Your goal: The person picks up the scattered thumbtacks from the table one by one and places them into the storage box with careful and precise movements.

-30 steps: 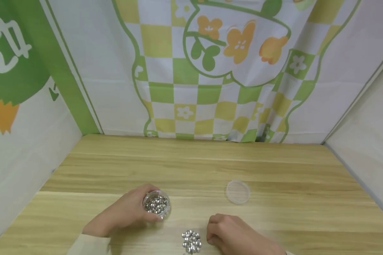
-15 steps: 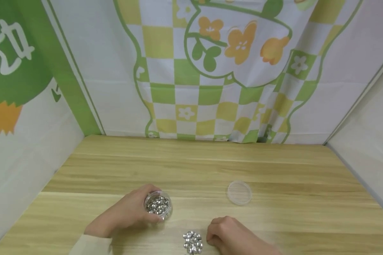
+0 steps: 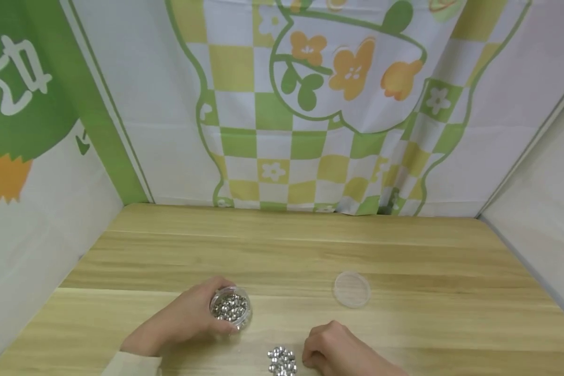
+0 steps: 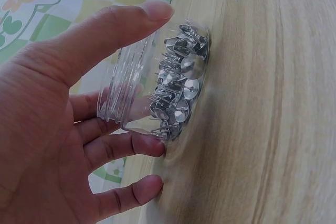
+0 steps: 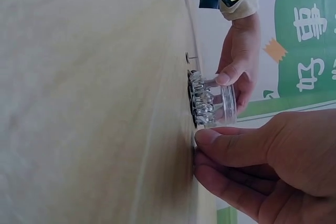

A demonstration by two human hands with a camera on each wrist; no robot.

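Observation:
My left hand (image 3: 192, 316) holds a clear round jar (image 3: 242, 319) of silver thumbtacks (image 4: 181, 77) near the left middle of the table. The jar has no lid on, and its threaded neck shows in the left wrist view. The thumb lies along one side, with fingers round the other. In the head view a small cluster of thumbtacks (image 3: 282, 360) lies at the near edge. Just right of it is my right hand (image 3: 340, 351), fingers curled and fingertips low at the wood. Its thumb and index tips are close together; I cannot tell whether they pinch a tack.
A clear round lid (image 3: 352, 289) lies flat on the wooden table (image 3: 263, 245), farther back and right of centre. A patterned cloth (image 3: 272, 125) hangs behind the table, with white panels at both sides. In the right wrist view a single tack (image 5: 188, 57) lies beyond the cluster.
The head view has shifted slightly. Both hands, the jar, the lid and the tack cluster keep nearly the same places relative to one another.

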